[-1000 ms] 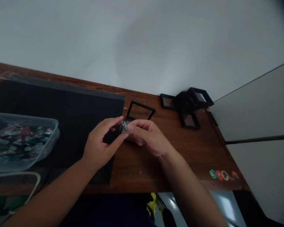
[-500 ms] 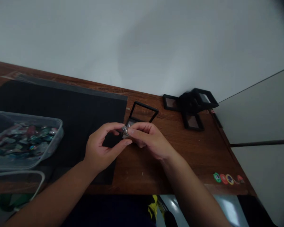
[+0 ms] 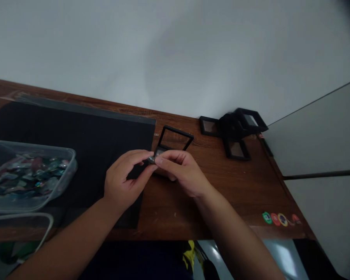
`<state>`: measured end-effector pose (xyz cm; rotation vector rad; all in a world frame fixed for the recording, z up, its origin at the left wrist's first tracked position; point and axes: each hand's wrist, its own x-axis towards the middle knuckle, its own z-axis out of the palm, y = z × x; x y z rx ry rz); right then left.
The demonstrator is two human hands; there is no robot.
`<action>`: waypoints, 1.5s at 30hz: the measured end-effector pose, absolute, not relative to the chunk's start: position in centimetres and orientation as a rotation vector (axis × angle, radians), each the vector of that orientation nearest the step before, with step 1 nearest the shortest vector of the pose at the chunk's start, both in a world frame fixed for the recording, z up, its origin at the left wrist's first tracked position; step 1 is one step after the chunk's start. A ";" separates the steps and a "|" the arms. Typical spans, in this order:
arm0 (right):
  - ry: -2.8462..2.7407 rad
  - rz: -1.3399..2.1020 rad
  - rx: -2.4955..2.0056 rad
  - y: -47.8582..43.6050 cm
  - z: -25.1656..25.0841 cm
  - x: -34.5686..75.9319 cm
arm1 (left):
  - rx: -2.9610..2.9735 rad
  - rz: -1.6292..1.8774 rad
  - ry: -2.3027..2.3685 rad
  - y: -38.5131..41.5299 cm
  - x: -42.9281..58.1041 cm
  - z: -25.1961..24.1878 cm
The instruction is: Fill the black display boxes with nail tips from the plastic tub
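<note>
A small shiny greyish piece [image 3: 151, 159], perhaps a polished stone, is pinched between my two hands. My left hand [image 3: 125, 173] has its thumb and fingertips closed on the piece from the left. From the right, my right hand [image 3: 182, 169] grips the same piece between thumb and index finger. Just beyond the fingers, a black-framed display case [image 3: 177, 132] stands with its clear lid raised. Its lower half is mostly hidden behind my right hand, with a pale bit of the inside showing.
To the left, a clear plastic tub [image 3: 72, 159] full of glossy coloured stones sits on a black mat [image 3: 105, 132]. Several black display cases [image 3: 236, 149] are piled at the back right against the wall. Round coloured stickers [image 3: 275, 219] line the front right table edge.
My left thumb has moved up and closed onto the shiny piece, narrowing the gap to the fingers. Both hands stay in about the same place.
</note>
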<state>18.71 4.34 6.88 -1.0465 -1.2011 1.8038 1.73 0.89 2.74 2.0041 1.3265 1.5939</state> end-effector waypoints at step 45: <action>-0.950 1.741 -0.966 4.8 7.6 19.8 | 2.166 0.471 1.503 2.2 -3.1 2.0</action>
